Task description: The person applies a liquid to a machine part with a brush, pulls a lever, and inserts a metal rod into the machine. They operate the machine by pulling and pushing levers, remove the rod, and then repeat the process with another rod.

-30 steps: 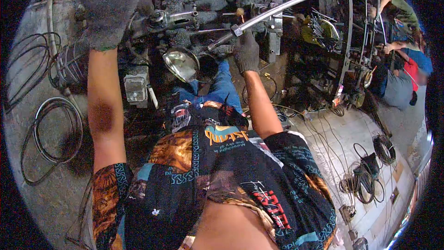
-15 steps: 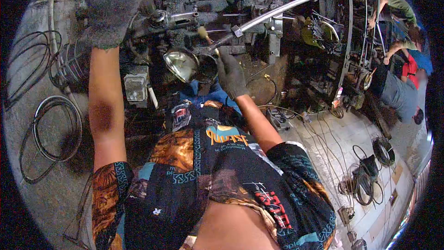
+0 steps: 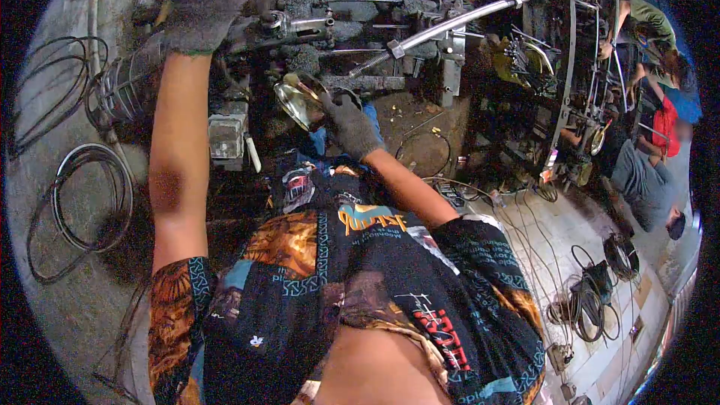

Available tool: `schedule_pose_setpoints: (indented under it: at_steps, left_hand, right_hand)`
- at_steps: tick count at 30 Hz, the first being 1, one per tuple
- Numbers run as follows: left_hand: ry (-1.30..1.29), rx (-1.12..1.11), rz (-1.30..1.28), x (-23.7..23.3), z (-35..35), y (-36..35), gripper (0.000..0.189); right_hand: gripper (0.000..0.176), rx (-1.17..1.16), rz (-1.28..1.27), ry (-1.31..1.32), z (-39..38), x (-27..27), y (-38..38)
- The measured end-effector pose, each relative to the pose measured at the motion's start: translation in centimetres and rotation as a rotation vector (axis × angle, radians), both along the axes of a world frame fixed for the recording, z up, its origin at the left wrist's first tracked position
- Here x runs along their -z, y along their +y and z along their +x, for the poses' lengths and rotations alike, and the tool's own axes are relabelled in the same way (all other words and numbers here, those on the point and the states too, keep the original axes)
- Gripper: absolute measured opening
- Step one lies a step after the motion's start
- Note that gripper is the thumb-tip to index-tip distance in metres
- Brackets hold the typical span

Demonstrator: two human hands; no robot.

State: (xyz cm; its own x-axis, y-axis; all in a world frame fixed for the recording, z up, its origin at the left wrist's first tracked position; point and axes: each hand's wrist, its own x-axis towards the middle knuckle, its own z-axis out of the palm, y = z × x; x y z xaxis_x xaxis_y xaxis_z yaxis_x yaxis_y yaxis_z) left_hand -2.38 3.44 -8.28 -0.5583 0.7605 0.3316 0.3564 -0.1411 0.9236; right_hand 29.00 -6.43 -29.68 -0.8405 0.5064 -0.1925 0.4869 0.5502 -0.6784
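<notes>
My left hand (image 3: 210,11), in a dark grey glove, reaches up at the upper left beside the machine. Its fingers are blurred and cut off by the top of the view. My right hand (image 3: 352,127), gloved too, is at the rim of a shiny round metal bowl (image 3: 300,103). Its fingertips reach over the bowl's inside; what they hold, if anything, is hidden. Above the right hand, a long metal rod (image 3: 457,21) lies slanted across the machine (image 3: 360,30), with a nut (image 3: 397,49) and a threaded lower end.
A grey box (image 3: 227,136) stands left of the bowl. Coiled cable (image 3: 90,202) lies on the floor at left, and more cables (image 3: 589,307) at lower right. Several thin rods (image 3: 529,52) are bundled right of the machine. Other people (image 3: 645,165) are at the far right.
My right hand has moved down and left from the rod's threaded end to the bowl. The brush-like tool it held there no longer shows. My left hand has shifted slightly right.
</notes>
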Motion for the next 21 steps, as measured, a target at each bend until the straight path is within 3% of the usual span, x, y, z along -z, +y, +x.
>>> schedule_pose_setpoints:
  at_steps: [5,8,12,13,14,16,17,18,20,21]
  left_hand:
    - [0.11,0.111,0.089,0.7,-1.1,0.5,0.009]
    - [0.098,0.108,0.012,0.0,0.0,1.0,0.011]
    - [0.205,-0.451,0.274,-0.6,4.2,3.5,0.016]
    - [0.232,-0.592,0.335,-0.7,4.6,3.5,0.018]
    - [0.231,-0.595,0.335,-0.5,3.9,1.3,0.018]
    - [-0.172,0.122,-0.01,1.3,1.8,-7.0,0.046]
    - [-0.173,0.119,-0.009,2.8,1.8,-9.9,0.046]
    - [-0.004,-0.05,-0.116,4.9,2.2,-12.5,0.045]
    - [0.325,-0.393,-0.338,9.8,3.5,-18.4,0.042]
    - [0.325,-0.381,-0.491,12.5,4.1,-22.2,0.039]
  right_hand:
    - [0.062,-0.09,-0.133,-0.051,-0.8,-1.4,-0.3]
    - [0.057,-0.025,-0.236,-0.113,-0.9,-3.8,1.1]
    - [0.047,0.123,-0.134,0.078,2.1,0.8,2.4]
    - [0.043,0.258,-0.104,0.112,3.4,2.0,3.0]
    - [0.039,0.394,-0.072,0.147,4.5,2.7,4.0]
    - [0.037,0.643,-0.268,0.069,6.8,3.3,7.0]
    - [0.037,0.683,-0.209,0.143,7.6,3.1,8.3]
    - [0.036,0.721,-0.146,0.219,8.4,2.9,9.7]
    - [0.037,0.768,-0.234,0.124,11.8,5.4,13.5]
    - [0.037,0.76,-0.234,0.116,12.1,5.1,14.8]
